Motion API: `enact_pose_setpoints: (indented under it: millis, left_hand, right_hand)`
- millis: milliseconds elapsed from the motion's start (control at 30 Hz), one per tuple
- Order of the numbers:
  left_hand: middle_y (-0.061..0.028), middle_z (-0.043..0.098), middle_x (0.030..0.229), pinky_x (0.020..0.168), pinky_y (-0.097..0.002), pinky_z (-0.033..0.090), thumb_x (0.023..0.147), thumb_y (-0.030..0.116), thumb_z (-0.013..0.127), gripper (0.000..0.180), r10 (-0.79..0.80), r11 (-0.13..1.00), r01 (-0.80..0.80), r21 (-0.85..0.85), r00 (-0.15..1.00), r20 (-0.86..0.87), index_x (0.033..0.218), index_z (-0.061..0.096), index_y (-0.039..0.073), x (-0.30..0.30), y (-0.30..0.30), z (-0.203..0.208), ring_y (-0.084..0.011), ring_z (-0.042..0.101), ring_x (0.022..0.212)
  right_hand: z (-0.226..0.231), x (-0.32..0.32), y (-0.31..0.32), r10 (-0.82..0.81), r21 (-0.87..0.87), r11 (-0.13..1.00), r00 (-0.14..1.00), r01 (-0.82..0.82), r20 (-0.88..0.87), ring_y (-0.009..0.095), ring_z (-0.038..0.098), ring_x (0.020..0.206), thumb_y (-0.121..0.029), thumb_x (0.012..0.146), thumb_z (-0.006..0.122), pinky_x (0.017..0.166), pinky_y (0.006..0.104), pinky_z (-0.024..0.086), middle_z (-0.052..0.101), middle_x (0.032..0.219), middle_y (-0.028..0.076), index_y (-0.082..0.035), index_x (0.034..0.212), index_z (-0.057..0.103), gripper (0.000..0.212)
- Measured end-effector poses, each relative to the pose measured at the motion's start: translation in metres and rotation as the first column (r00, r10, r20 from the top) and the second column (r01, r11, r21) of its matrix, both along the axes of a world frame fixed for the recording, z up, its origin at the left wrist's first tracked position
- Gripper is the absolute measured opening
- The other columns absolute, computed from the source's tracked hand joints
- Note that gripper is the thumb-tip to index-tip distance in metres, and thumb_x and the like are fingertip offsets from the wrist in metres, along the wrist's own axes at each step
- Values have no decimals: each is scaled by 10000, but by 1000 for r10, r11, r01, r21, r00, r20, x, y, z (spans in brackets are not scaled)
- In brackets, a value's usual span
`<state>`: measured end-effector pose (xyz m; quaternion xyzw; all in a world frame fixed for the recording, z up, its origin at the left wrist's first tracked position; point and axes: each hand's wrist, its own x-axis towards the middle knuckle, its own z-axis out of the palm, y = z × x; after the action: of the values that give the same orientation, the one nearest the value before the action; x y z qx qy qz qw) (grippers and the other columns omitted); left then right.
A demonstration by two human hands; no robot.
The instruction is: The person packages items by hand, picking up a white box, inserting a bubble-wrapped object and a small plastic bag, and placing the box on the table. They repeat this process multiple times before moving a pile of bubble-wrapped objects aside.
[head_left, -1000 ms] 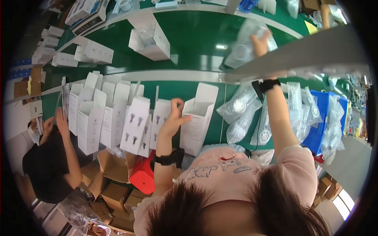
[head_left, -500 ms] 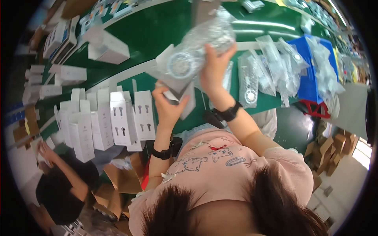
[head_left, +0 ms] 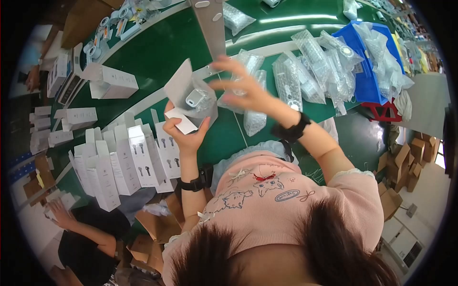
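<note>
My left hand (head_left: 187, 137) grips a white carton (head_left: 178, 85) from below, its flaps standing open. Inside the carton sits a bubble-wrapped white device (head_left: 194, 98), its rounded end showing at the opening; the rest is hidden by the walls. Just right of the carton, my right hand (head_left: 248, 90) is raised with fingers spread and nothing in them, somewhat smeared by motion. Beyond and beneath it, bubble-wrapped packets (head_left: 255, 117) lie on the green table (head_left: 229, 136).
Several upright white cartons (head_left: 125, 164) stand close together on the left, and another open carton (head_left: 114, 82) lies farther back. More bubble-wrapped packets (head_left: 287, 78) lie right, beside a blue bin (head_left: 369, 78). A metal post (head_left: 210, 28) rises ahead. At lower left is a co-worker's hand (head_left: 59, 214).
The bubble-wrapped device has gone down into the carton. My right hand has let go of it and moved off to the right, while my left hand and the carton shifted slightly left.
</note>
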<state>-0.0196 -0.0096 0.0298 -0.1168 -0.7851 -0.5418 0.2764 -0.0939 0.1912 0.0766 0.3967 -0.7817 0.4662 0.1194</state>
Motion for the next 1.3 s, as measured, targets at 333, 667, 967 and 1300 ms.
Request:
enact_pose_setpoints:
  millis: [333,667,967,1300]
  left_hand:
    - [-236,344,1208,919,-374,322,594,86,777,688,84,993,-99,62,974,210,1076,286,72,37,3,-11,-333,405,1090]
    - [-136,503,1014,706,-316,402,632,80,714,189,317,931,-228,-284,891,324,762,591,18,31,4,38,-272,510,838]
    - [-75,569,689,492,-259,372,603,42,703,145,341,940,-295,-172,794,503,668,587,-18,11,-10,42,-176,498,537]
    - [-77,597,722,476,-240,366,585,34,702,131,288,942,-335,8,822,491,654,605,-21,9,-18,32,-147,505,531]
  right_hand:
    - [-89,-81,224,-360,949,-50,880,312,-309,318,399,1150,-83,674,558,961,544,288,529,1076,76,-117,822,666,187]
    - [-40,-71,217,39,871,467,981,149,-189,304,423,1141,-41,649,609,985,459,299,539,1040,49,-46,761,612,112]
    - [36,-11,54,-229,-89,954,886,287,403,187,610,805,99,767,507,655,264,513,596,917,115,10,1034,544,284]
    - [36,26,-40,226,-110,972,954,-207,195,191,612,736,171,701,445,626,250,516,583,880,140,51,899,601,279]
